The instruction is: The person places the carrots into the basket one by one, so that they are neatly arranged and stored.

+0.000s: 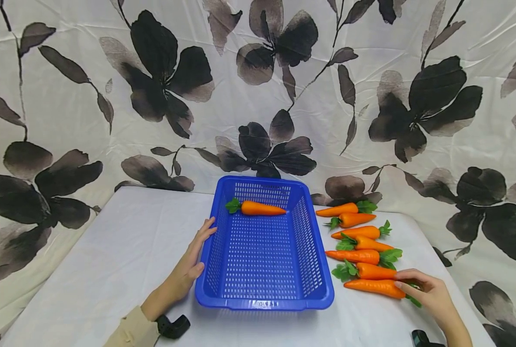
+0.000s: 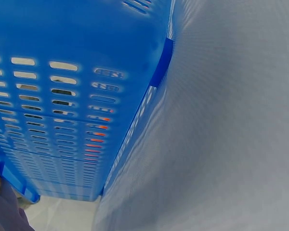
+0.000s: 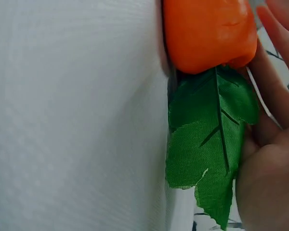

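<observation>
A blue perforated plastic basket (image 1: pixel 264 304) stands mid-table, holding one orange carrot (image 1: pixel 262 208) with green leaves near its far end. Against the basket's left rim rests my left hand (image 1: pixel 180 272), fingers fairly straight; the left wrist view shows the slotted basket wall (image 2: pixel 62 120) and a bit of that hand (image 2: pixel 7 207). On the right, my right hand (image 1: pixel 429 291) reaches over the leafy end of the nearest carrot (image 1: pixel 375 287), its fingertips at the orange body. Up close, this carrot (image 3: pixel 207 33) and its green leaf (image 3: pixel 212 139) lie beside my fingers (image 3: pixel 274 91).
Several more carrots (image 1: pixel 362 256) lie in a column right of the basket, leaves pointing alternately left and right. A white cloth (image 1: pixel 153 231) covers the table. Behind it hangs a floral backdrop (image 1: pixel 258 101). Dark wrist devices (image 1: pixel 174 327) show at both wrists.
</observation>
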The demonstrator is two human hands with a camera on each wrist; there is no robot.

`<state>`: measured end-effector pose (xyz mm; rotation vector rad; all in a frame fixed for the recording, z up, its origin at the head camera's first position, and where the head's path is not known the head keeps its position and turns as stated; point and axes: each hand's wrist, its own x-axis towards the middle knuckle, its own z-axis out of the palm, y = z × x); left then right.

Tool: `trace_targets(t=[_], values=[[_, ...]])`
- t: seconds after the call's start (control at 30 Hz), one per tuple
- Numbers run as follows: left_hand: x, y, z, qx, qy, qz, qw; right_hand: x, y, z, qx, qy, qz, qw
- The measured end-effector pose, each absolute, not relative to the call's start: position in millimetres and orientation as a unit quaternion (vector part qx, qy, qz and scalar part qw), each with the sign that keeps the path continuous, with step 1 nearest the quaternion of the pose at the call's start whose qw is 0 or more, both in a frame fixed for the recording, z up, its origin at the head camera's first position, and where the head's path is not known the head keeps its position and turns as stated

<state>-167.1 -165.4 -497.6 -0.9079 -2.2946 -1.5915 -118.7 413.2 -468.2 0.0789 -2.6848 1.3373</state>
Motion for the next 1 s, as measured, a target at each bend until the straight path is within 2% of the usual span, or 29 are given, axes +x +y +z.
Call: trace_targets(t=[0.17,0.5,0.73,1.0], values=[[-167,-165,-497,-0.312,-0.774,-0.54,0.104,-116,420,-478,0.039,-0.895,0.44,0.057],[-167,-165,-497,-0.315,-0.773,-0.541,0.107,-113,428,-490,-0.029,-0.889,0.457,-0.016],[-168,-166,-498,-0.312,-0.777,-0.537,0.104,-114,427,-490,-0.049,-0.862,0.503,-0.033],[-167,-165,-498,-0.312,-0.776,-0.537,0.106,-114,428,-492,-0.058,-0.876,0.478,-0.035]])
